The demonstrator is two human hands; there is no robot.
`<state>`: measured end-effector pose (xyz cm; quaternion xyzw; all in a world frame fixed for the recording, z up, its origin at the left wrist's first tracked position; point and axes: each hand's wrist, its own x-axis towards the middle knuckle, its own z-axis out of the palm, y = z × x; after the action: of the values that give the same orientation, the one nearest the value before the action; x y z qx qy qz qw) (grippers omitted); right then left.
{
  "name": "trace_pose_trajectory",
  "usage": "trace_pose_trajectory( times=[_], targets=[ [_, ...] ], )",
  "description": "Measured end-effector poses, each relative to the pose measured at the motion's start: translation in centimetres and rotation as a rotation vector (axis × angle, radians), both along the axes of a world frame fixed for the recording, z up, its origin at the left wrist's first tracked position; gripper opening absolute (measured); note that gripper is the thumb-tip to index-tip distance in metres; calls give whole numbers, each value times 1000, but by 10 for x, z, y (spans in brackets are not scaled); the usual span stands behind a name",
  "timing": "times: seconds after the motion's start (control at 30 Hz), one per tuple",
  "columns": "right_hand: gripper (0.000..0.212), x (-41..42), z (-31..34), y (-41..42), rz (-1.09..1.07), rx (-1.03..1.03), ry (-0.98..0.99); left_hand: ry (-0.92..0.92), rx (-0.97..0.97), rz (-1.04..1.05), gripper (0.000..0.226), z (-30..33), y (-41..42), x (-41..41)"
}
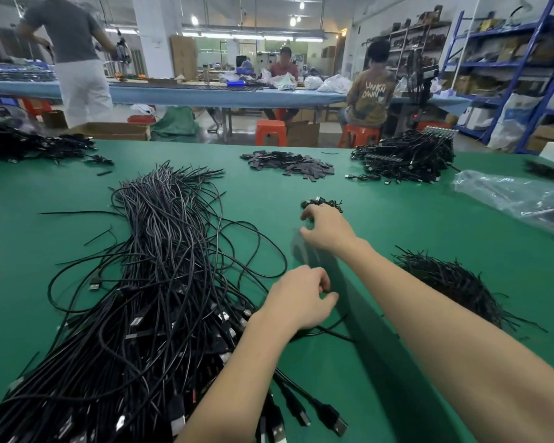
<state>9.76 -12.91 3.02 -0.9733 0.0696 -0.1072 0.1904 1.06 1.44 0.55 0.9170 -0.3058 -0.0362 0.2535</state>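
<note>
A large heap of loose black USB cables (160, 282) covers the left of the green table (397, 219). My left hand (301, 298) hovers at the heap's right edge with its fingers curled. Thumb and fingers pinch what looks like a thin black cable (330, 330) that loops under the wrist. My right hand (325, 228) reaches further out with its fingers spread. Its fingertips touch a small coiled cable bundle (323, 202) lying on the table. A blurred grey streak sits just below its thumb.
A mound of black twist ties (454, 282) lies at the right, partly behind my right forearm. Further back are small black flat pieces (288, 164), a stack of bundled cables (406, 158), a clear plastic bag (518, 199) and more cables (23, 145). People work at a table behind.
</note>
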Motion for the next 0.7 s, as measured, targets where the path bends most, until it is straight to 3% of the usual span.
trace_pose_trajectory(
  times=[0.13,0.23,0.43,0.53,0.6,0.7],
  targets=[
    [16,-44,7,4,65,234,8,-21,29,-6,19,2,-1,0],
    [10,-84,4,2,-10,461,-113,-8,36,-4,20,4,0,3],
    [10,-127,-10,23,-66,795,-78,-47,-156,151,22,20,10,5],
    [3,-135,-5,28,-7,759,15,-60,-185,206,22,35,22,10],
    [7,-140,-2,35,156,698,139,-47,-190,221,22,43,30,15],
    [11,-141,4,50,247,324,254,36,-95,204,22,47,38,19]
  ],
)
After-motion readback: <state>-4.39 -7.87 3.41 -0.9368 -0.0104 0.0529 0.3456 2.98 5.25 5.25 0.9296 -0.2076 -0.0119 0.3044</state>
